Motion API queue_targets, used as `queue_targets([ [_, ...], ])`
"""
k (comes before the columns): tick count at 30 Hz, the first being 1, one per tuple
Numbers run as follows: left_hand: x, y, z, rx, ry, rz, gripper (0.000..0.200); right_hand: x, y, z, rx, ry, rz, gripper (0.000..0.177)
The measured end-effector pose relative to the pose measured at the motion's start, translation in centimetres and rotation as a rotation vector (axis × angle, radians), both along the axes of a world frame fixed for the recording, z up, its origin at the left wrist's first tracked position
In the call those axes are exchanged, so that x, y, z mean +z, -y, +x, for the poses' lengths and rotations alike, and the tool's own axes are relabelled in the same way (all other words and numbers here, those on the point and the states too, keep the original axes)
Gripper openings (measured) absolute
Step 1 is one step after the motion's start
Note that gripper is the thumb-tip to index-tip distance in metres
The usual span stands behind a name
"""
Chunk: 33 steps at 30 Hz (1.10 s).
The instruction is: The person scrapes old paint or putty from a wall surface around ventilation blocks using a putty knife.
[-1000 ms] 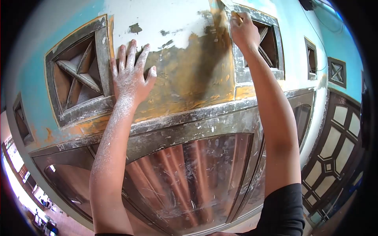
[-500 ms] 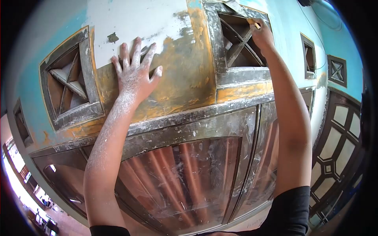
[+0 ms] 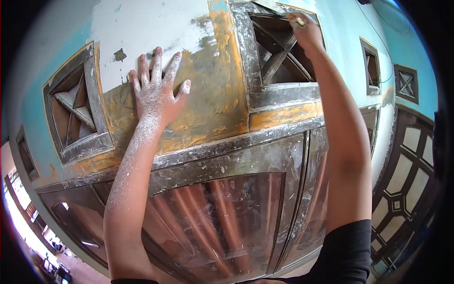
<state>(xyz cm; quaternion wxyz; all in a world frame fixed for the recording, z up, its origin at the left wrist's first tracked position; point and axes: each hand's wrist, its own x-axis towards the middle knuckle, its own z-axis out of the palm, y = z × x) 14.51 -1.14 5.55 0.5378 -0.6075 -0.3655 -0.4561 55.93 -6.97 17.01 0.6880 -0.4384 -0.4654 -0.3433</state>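
The left vent (image 3: 73, 106) is a square frame with crossed braces, set into the wall (image 3: 142, 28). Its paint is worn down to grey and ochre.

Just to its right, the left hand (image 3: 156, 97) lies flat against the wall, where the white patch meets the scraped brown. It is fully open, with the fingers straight and spread and the palm pressed on, and it holds nothing. White dust coats it and runs down the forearm. Below it are a grey moulding and a smeared glass pane (image 3: 213, 222).

The right vent (image 3: 279, 57) is of the same build. The right hand (image 3: 307, 33) is raised to the top right corner of that vent's frame. Its fingers are closed on a tan piece (image 3: 300, 21), and only the tip shows, touching the frame's upper edge. It is too small to tell whether it is abrasive paper or a blade.

The tan piece looks light and small enough for a one-hand pinch. It is probably best held close to the working end, with the fingertips backing it. If it is paper, it would be limp and would fold without that backing. The dust is likely to make any grip slippery. The frame seems rigid and fixed, the old coating looks brittle and flaky, and the thin braces appear the most breakable part.
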Motion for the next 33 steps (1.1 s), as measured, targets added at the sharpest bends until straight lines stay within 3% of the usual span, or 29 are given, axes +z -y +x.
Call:
queue_targets([
  [12, -0.1, -0.5, -0.2, -0.007, 0.008, 0.011, 0.069, 3.3, 1.2, 5.3, -0.032, 0.106, -0.023, 0.033],
  [18, -0.2, -0.2, -0.2, 0.001, 0.010, -0.001, 0.069, 2.3, 2.9, 7.9, -0.187, -0.062, -0.073, 0.049],
  [20, -0.2, -0.4, -0.3, -0.018, 0.010, 0.008, 0.069, 3.5, 3.2, 8.1, -0.171, -0.058, -0.120, 0.052],
  [23, -0.2, -0.3, -0.4, -0.006, 0.008, 0.005, 0.069, 4.9, 2.9, 7.4, -0.353, 0.021, -0.206, 0.053],
  [25, -0.2, -0.5, -0.4, -0.005, 0.007, 0.007, 0.069, 5.5, 2.3, 8.6, -0.254, 0.146, -0.011, 0.045],
  [28, -0.2, -0.6, -0.4, -0.008, 0.006, 0.013, 0.068, 5.3, 2.6, 9.9, -0.130, 0.000, -0.131, 0.044],
  [33, -0.2, -0.4, -0.4, 0.006, 0.003, 0.001, 0.068, 6.5, 2.2, 8.0, -0.265, 0.184, 0.028, 0.046],
])
